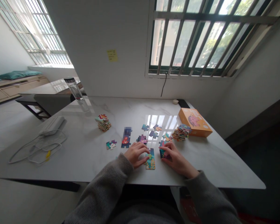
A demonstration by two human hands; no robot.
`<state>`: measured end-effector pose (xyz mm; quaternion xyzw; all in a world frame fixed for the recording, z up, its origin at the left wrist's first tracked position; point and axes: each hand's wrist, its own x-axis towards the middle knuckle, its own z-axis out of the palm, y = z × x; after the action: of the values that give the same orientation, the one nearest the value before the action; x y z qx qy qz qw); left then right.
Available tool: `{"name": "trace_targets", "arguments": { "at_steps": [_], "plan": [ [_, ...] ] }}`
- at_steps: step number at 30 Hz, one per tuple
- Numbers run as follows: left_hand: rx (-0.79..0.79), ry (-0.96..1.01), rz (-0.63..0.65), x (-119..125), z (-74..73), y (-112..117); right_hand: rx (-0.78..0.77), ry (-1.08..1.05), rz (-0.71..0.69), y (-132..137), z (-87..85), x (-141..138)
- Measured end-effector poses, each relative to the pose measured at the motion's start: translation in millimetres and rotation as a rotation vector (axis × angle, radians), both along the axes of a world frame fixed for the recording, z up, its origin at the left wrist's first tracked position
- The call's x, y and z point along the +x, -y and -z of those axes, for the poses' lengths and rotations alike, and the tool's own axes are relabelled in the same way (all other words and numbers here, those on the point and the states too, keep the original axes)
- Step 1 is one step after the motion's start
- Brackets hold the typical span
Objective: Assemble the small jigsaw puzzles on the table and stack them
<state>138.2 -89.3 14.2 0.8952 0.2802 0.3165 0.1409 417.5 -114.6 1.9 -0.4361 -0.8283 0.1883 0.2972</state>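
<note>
My left hand (137, 154) is curled at the left edge of a joined strip of puzzle pieces (150, 164), green with yellow plants, lying flat on the table. Its thumb and fingertips touch that strip. Across a small gap, my right hand (175, 158) has its thumb and fingers on a dark puzzle piece (162, 153) with pink and teal parts, partly covered by the fingers. Just beyond the left hand lie purple puzzle pieces (142, 139). A joined pair with a red figure (126, 141) lies further left, near a loose white-and-teal piece (111, 144).
Loose pieces (153, 134) lie beyond my hands. One stack of pieces (103, 123) stands left, another pile (181, 133) right, beside an orange box (196, 123). A glass bottle (74, 89), white cable (58, 144) and pale device (52, 125) are on the left side.
</note>
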Motion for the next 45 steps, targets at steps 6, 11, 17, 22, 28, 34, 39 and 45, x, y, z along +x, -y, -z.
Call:
{"name": "trace_targets", "arguments": {
  "at_steps": [6,11,17,22,28,34,39,45],
  "plan": [
    [0.005,0.07,-0.15,-18,-14.3,-9,0.068,0.03,-0.003,-5,2.8,-1],
    [0.018,-0.1,-0.212,-30,-28.7,-28,0.105,0.153,-0.028,2,-4.3,-3],
    [0.04,-0.227,-0.207,-25,-27.8,-53,0.088,0.206,-0.042,14,-11.6,-5],
    [0.022,-0.188,-0.208,-19,-9.6,-59,0.12,0.216,0.007,8,-9.3,3],
    [-0.029,-0.185,-0.191,-21,12.7,-63,0.153,0.213,0.02,-8,-5.0,8],
    [-0.038,-0.194,-0.197,-21,17.0,-68,0.195,0.229,-0.012,-34,-3.3,7],
    [-0.037,-0.166,-0.198,-24,15.8,-71,0.236,0.306,0.015,-44,-10.9,-3],
    [-0.044,-0.05,-0.174,-26,6.8,-67,0.224,0.198,-0.045,-56,-29.4,-32]
  ]
}}
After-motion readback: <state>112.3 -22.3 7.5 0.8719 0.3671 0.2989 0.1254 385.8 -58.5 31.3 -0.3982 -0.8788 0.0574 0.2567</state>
